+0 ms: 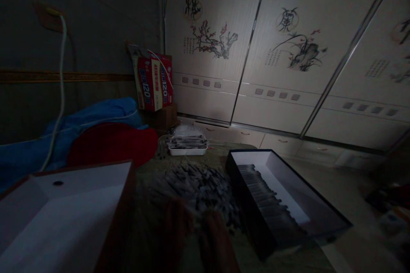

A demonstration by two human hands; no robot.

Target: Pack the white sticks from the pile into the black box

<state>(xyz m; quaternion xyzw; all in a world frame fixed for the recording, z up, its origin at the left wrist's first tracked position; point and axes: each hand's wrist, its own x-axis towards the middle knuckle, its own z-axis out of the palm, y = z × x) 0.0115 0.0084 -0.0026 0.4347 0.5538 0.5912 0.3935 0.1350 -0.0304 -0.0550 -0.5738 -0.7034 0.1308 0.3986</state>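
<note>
The fingers of the left hand (pixel 174 232) and the right hand (pixel 215 239) lie side by side at the near edge of a pile of thin dark sticks (pixel 200 187) on the surface. Their spread cannot be told (too dark and blurred). A black box (pixel 247 209) stands just right of the pile, and a white-lined box (pixel 64 213) lies to the left.

The red carton (pixel 153 81) reads "120".

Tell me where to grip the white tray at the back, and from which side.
Grip the white tray by its two short ends, under the rim, reaching from the near side over the pile of dark sticks. It sits low, wide and heaped above its rim, so a level hold seems safest.
</note>
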